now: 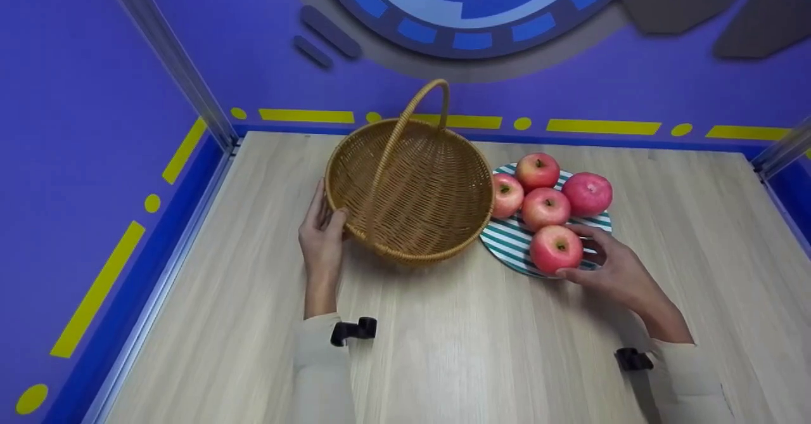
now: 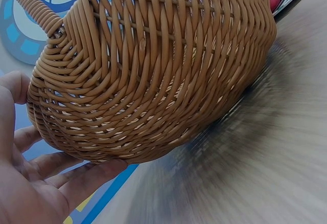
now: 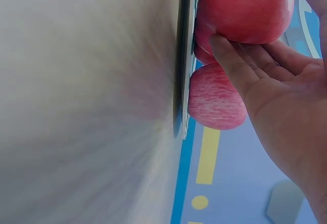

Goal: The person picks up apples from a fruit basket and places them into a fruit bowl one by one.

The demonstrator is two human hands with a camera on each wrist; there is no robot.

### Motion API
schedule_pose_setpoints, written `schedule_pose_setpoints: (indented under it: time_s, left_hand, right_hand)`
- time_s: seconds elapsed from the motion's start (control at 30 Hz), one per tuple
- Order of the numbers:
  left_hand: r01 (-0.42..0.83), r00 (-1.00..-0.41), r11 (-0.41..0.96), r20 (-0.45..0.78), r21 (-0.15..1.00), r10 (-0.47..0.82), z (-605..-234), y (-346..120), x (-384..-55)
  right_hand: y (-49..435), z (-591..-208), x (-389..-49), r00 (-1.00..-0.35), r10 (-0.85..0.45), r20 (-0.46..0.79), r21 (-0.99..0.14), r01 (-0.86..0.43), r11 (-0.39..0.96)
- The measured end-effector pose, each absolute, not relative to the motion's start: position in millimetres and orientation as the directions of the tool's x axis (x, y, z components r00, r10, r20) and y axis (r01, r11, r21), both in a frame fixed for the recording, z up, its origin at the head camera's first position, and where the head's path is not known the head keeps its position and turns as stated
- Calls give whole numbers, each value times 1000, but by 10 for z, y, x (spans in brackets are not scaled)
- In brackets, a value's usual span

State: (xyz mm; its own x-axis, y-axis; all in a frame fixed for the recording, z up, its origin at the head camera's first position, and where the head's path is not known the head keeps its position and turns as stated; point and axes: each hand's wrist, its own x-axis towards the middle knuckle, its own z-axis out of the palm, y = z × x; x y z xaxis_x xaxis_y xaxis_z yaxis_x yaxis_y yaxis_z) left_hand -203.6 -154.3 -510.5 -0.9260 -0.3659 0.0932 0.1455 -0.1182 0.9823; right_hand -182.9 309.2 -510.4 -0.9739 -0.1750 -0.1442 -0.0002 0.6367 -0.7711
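Observation:
A brown wicker basket (image 1: 412,189) with a tall arched handle tilts with its open mouth toward me, and no fruit shows inside. My left hand (image 1: 322,240) holds its left side, thumb at the rim and fingers spread along the outer weave (image 2: 148,75). To the right, my right hand (image 1: 611,265) grips the nearest red apple (image 1: 556,250) between thumb and fingers, at the front of a green-and-white striped plate (image 1: 507,246). In the right wrist view the fingers curl under that apple (image 3: 245,9), and another apple (image 3: 217,97) sits beside them.
Several more apples, among them one at the back (image 1: 537,170) and one at the right (image 1: 587,194), rest on the plate behind the gripped one. The basket's right rim overlaps the leftmost apple (image 1: 507,196). Blue-purple panels (image 1: 253,50) enclose the pale wooden table (image 1: 443,348) behind and at the sides.

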Motion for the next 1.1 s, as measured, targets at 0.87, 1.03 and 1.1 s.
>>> schedule_pose_setpoints:
  time_s: [0.87,1.03,1.1]
  left_hand:
    - [123,-915,-43,97,991,-392,-5100,-1520,-2017]
    - [128,-915,-40,102,991,-390,-5103,-1518,-2012]
    - [129,-916,-44,102,991,-387,-5106,-1519,-2012]
  right_hand:
    - [3105,-5129,-1869,-973,-183,-137,-777,-9,629]
    - [3113,-5133,-1872,-972,-189,-138,-786,-8,619]
    - [3118,-5136,-1873,-972,-191,-140,-790,-7,613]
